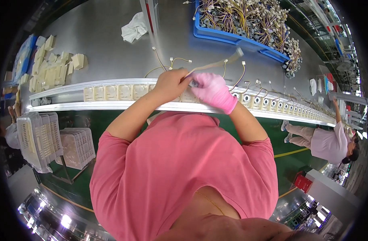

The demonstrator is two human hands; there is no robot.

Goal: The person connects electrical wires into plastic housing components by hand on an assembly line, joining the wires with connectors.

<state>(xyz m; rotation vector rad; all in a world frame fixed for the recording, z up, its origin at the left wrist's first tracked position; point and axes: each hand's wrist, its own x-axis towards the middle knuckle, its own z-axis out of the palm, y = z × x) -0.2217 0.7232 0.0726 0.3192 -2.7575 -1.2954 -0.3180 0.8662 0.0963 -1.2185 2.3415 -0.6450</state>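
Observation:
My bare left hand [170,85] and my right hand [213,89], in a pink glove, come together above the rail, both closed. Between them is a wire harness [210,65], its free end and pale connector smeared by motion toward the upper right. A small grey part [194,84] shows at my right fingertips; most of the grip is hidden by the fingers. Below my hands runs a row of cream plastic housings [125,92] in a metal rail [111,106]. Housings to the right [264,103] have dark round centres and wires standing up from them.
A blue bin [236,39] heaped with wire harnesses stands at the back right. Cream blocks [51,70] are piled at the left. A white cloth [134,28] lies near a metal post [150,20]. White baskets [39,138] stand at lower left. Another person [330,140] works farther right.

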